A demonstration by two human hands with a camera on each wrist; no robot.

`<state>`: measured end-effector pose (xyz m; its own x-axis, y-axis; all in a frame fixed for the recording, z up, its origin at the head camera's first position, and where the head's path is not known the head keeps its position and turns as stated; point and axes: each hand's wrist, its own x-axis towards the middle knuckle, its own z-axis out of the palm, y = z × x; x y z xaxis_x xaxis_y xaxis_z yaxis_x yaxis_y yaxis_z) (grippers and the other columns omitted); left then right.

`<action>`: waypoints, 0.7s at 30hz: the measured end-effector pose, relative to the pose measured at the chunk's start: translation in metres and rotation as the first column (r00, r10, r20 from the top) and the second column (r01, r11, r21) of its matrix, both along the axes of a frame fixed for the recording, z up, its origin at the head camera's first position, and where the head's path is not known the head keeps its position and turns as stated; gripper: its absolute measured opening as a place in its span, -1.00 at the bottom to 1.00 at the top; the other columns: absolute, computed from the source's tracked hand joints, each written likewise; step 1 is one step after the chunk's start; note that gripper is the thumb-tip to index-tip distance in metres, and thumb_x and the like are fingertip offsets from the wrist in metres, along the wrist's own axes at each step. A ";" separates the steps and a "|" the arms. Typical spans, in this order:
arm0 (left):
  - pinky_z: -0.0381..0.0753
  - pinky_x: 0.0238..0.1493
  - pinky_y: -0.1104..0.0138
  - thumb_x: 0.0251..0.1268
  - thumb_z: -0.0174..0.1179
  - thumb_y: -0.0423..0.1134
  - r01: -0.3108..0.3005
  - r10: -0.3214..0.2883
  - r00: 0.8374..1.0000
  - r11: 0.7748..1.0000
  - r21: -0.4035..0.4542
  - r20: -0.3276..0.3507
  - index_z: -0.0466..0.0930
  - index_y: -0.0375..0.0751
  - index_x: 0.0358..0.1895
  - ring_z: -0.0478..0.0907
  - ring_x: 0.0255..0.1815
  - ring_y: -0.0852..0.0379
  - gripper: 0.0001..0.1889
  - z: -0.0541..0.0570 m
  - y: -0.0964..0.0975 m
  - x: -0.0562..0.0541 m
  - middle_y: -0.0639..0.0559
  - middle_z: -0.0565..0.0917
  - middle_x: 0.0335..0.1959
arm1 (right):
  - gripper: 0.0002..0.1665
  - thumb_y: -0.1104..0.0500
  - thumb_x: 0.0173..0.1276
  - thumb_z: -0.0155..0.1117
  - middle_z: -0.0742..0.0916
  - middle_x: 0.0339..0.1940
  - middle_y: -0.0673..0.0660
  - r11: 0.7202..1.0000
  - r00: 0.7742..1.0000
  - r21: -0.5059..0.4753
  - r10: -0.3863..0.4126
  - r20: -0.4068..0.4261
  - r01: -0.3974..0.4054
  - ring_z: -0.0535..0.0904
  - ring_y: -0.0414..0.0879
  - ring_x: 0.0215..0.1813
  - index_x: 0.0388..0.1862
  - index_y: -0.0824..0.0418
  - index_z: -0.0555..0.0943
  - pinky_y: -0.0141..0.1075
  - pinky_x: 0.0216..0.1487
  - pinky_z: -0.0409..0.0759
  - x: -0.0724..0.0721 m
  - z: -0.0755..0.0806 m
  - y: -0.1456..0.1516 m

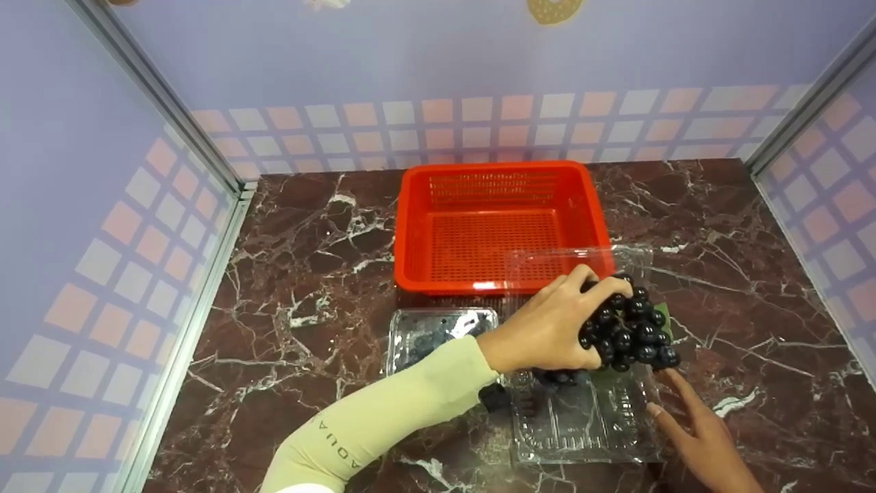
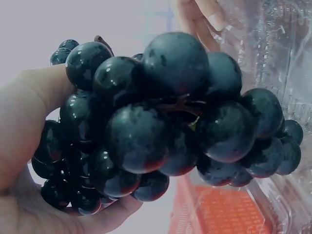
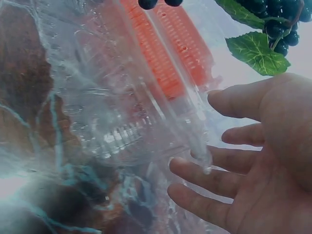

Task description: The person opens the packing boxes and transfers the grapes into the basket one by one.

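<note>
Hanging over the open clear plastic box [image 1: 575,414], a bunch of dark grapes [image 1: 624,335] sits in the grip of the left hand [image 1: 551,329], whose thumb and fingers curl round one side of it. Green leaves [image 3: 258,52] show at the bunch, and a piece of brown stem pokes out in the left wrist view. The grapes look smooth and glossy, so they would probably be slippery singly; the whole bunch looks fairly light but floppy, its outer grapes likely to swing. Whether they are real or imitation I cannot tell; if real, a hard squeeze could bruise them, so a broad, gentle hold round the middle, or one near the stem, seems best. The right hand [image 1: 708,438] has its fingers loosely spread at the box's right edge, holding nothing; whether a fingertip touches the plastic is unclear. The thin box looks light and bendy, better held by its rim. Its far part overlaps the front right corner of a red basket [image 1: 400,226]. Left of the box, a smaller clear tub [image 1: 391,342] contains small dark fruit. All this stands on a marbled counter [image 1: 308,274]. Lettering on the pale yellow sleeve [image 1: 390,404] seems to read "AQUA"; neither container shows a readable label.
</note>
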<state>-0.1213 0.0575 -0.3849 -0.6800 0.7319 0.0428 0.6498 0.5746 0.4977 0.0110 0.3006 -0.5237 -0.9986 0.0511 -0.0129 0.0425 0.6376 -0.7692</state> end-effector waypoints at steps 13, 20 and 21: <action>0.62 -0.04 0.28 -0.21 0.44 -0.14 -0.025 0.033 0.996 0.994 0.105 -0.081 0.22 0.25 0.28 0.44 -0.02 0.17 -0.14 0.010 -0.016 -0.001 0.07 0.37 0.05 | -0.24 0.13 0.42 0.19 0.48 0.34 0.40 0.995 0.999 0.096 0.026 -0.034 -0.023 0.52 -0.30 0.18 0.52 0.19 0.16 -0.57 0.02 0.55 -0.012 0.024 0.005; 0.61 0.05 0.20 -0.20 0.43 -0.16 -0.041 0.056 0.995 0.985 0.167 -0.088 0.24 0.22 0.25 0.44 0.01 0.18 -0.19 0.017 -0.027 0.001 0.06 0.39 0.07 | -0.30 0.17 0.42 0.19 0.49 0.35 0.35 0.997 0.997 0.072 0.012 -0.076 -0.006 0.45 -0.61 -0.01 0.49 0.10 0.24 -0.34 -0.04 0.67 -0.017 0.035 0.001; 0.61 0.04 0.20 -0.20 0.43 -0.17 -0.044 0.060 0.994 0.984 0.175 -0.090 0.24 0.22 0.24 0.44 -0.01 0.18 -0.19 0.018 -0.029 0.001 0.06 0.39 0.07 | -0.31 0.19 0.41 0.19 0.50 0.34 0.34 0.998 0.996 0.064 0.014 -0.089 -0.008 0.36 -0.70 -0.02 0.49 0.11 0.25 -0.48 -0.05 0.62 -0.017 0.035 0.000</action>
<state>-0.1206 0.0289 -0.3670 -0.7037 0.6717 0.2315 0.6703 0.5196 0.5298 -0.0063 0.3004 -0.4884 -0.9961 0.0378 0.0792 -0.0319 0.6855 -0.7274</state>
